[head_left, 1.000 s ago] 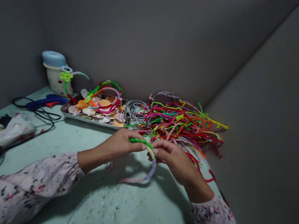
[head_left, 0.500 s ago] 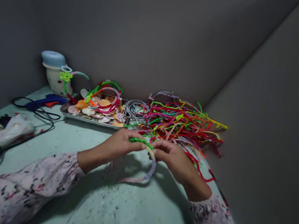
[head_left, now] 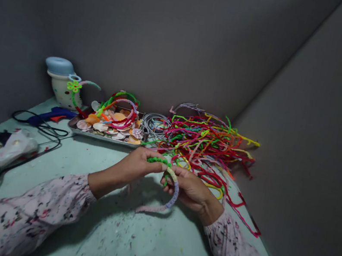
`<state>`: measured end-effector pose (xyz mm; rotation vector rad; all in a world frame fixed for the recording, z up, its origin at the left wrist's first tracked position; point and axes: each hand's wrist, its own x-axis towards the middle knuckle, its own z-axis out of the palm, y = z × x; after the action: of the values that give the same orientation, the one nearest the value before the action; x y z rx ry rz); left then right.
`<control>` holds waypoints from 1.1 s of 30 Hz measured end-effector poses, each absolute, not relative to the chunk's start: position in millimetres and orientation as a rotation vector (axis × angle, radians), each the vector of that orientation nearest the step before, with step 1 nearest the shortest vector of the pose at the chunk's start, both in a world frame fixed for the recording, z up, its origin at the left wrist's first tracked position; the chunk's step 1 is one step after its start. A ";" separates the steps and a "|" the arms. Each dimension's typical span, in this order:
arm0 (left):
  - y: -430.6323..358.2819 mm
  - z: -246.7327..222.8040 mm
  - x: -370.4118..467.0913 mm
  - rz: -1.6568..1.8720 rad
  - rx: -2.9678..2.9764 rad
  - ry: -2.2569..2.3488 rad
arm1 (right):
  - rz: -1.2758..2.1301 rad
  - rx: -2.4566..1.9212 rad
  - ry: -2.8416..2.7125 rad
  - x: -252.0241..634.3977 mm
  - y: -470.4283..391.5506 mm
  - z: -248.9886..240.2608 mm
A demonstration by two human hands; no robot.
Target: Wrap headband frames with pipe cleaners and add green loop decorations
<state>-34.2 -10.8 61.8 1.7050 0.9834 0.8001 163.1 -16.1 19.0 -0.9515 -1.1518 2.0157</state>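
A curved band (head_left: 174, 194) wrapped in fuzzy wire runs from green through cream and lilac to pink, its pink end hanging above the table. My left hand (head_left: 143, 163) pinches the green part of it between thumb and fingers. Close beside it, my right hand (head_left: 185, 187) has its fingers closed on a short green fuzzy wire (head_left: 166, 179) that hangs from the band near the cream section. The pile of coloured fuzzy wires (head_left: 208, 138) lies just beyond my right hand.
At the back left stands a metal tray (head_left: 103, 137) of shells and wrapped bands. Left of it are a blue-lidded cup (head_left: 64, 86), a blue tool (head_left: 51, 114), a black cable (head_left: 57, 140) and a plastic bag (head_left: 19, 146). Coiled grey wire (head_left: 155, 125) sits beside the tray.
My right hand has moved slightly left and down around the band, and a green wire end now shows at its fingers. My left hand has stayed in place.
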 end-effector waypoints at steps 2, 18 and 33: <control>-11.0 62.4 -34.1 0.817 1.687 1.006 | 1.960 -0.983 -1.197 164.4 -14.4 22.8; -6.3 58.6 -34.1 0.990 1.443 1.186 | -0.657 -1.211 -2.153 141.7 -41.5 31.0; -15.4 61.1 -28.6 0.908 1.450 1.124 | -0.615 -0.892 -2.171 154.2 -33.7 20.3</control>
<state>-28.6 -15.4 61.1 1.4498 1.1239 0.9078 154.2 -33.7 20.3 -0.8918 -2.1713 -0.6153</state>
